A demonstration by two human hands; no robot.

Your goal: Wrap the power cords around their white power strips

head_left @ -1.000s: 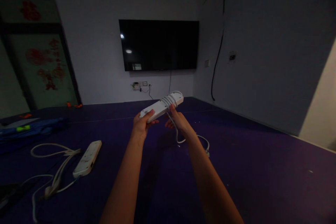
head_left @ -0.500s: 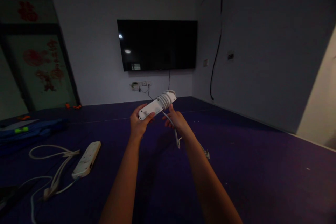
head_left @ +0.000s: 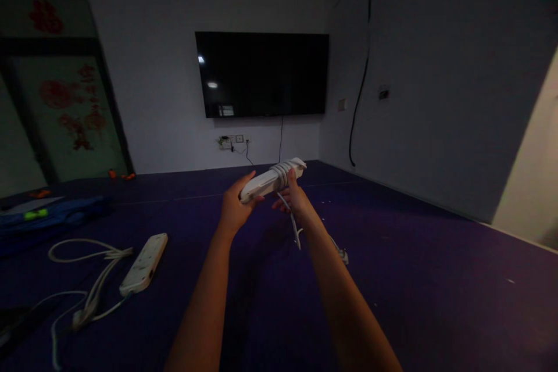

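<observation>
A white power strip (head_left: 259,184) is held up in front of me, tilted with its far right end higher. My left hand (head_left: 235,204) is closed round its near left end, thumb and fingers on opposite sides. Several turns of white cord (head_left: 280,173) are wound round its right part. My right hand (head_left: 296,196) is closed at the coils, its thumb against them and its fingers by the cord's hanging length, partly hidden. That cord drops in a bend and runs behind my right forearm to a plug (head_left: 343,256) on the purple surface.
A second white power strip (head_left: 143,264) lies at the left beside its bundled cord (head_left: 98,285). Blue cloth (head_left: 74,212) with a yellow-green object (head_left: 35,214) lies farther back. A television (head_left: 264,75) hangs on the wall above sockets (head_left: 239,139); a black cable (head_left: 360,93) hangs at the right.
The power strip has moved slightly right and rolled, showing more of its long side. My left hand moved right with it. The right thumb now sits over the coils.
</observation>
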